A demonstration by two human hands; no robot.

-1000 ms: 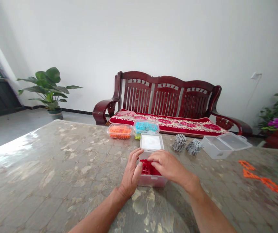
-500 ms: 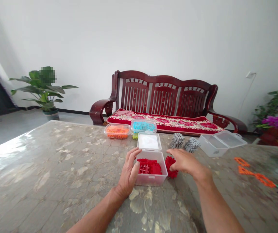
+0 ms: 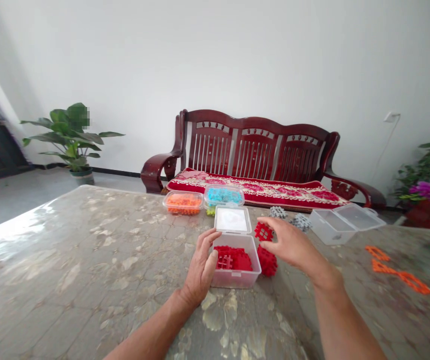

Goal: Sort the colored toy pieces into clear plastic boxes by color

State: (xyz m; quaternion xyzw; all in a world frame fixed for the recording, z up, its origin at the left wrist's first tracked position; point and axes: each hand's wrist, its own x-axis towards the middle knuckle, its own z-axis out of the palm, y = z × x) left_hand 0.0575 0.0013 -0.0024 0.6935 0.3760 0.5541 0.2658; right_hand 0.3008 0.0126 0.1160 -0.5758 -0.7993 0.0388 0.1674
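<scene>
A clear plastic box (image 3: 236, 279) with red interlocking toy blocks (image 3: 240, 258) in it stands open before me, its lid (image 3: 233, 220) tipped back. My left hand (image 3: 201, 262) grips the box's left wall, thumb near the rim. On the other side, my right hand (image 3: 288, 243) pinches a red interlocking block (image 3: 263, 231) between thumb and fingers, raised beside the box. Just below it, another red block cluster (image 3: 267, 261) rests on the table against the box's right side. Grey block clusters (image 3: 301, 222) sit beyond my right hand, partly hidden by it.
Behind stand lidded boxes of orange blocks (image 3: 183, 202) and blue blocks (image 3: 224, 196). An open clear box (image 3: 333, 227) is at the right, near orange linked pieces (image 3: 398, 270) on a green stick. A wooden bench (image 3: 252, 145) stands past the table (image 3: 87, 260).
My right hand has lifted a red block up and away from the red cluster beside the box. My left hand stays on the box. The view has shifted slightly.
</scene>
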